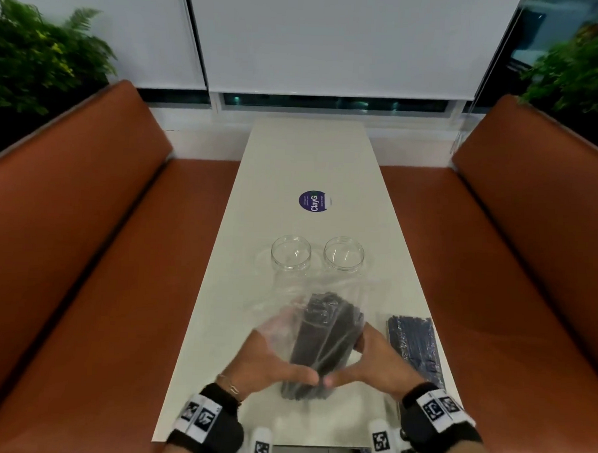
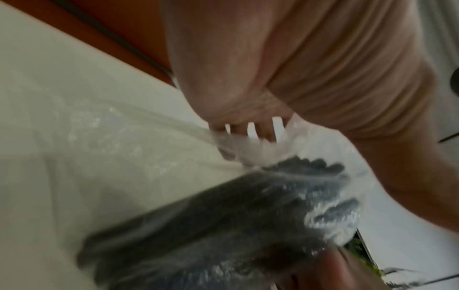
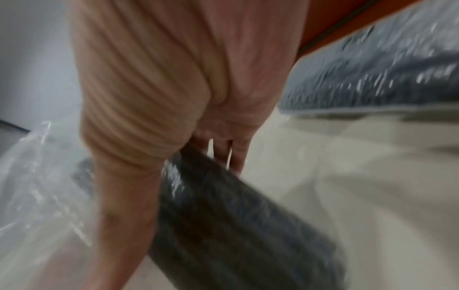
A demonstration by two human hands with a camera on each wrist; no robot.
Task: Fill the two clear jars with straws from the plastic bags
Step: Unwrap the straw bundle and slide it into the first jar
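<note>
Head view: a person is standing at the near end of a long pale table (image 1: 293, 164) set between two orange-brown benches. Both hands are wrapping around a clear plastic bag (image 1: 317, 288) packed with dark straws (image 1: 323, 344), holding it just above the table's near end. The left hand (image 1: 268, 358) is cupping the bag's left side with its fingers curled behind the plastic, and the right hand (image 1: 384, 363) is clasping the right side; the two thumbs are almost meeting in front of the bundle. Beyond the bag, two clear jars are standing side by side with open mouths, the left jar (image 1: 291, 252) and the right jar (image 1: 344, 253). A second bag of straws (image 1: 414, 344) is lying flat on the table, just to the right of the right hand. A round purple sticker (image 1: 313, 201) is lying farther along the table.

Left wrist view: blurred. Curled fingers (image 2: 248, 129) are gripping crinkled plastic above the dark straw bundle.

Right wrist view: blurred. Fingers (image 3: 223, 151) are curling around the dark bundle, with the second bag lying behind.
</note>
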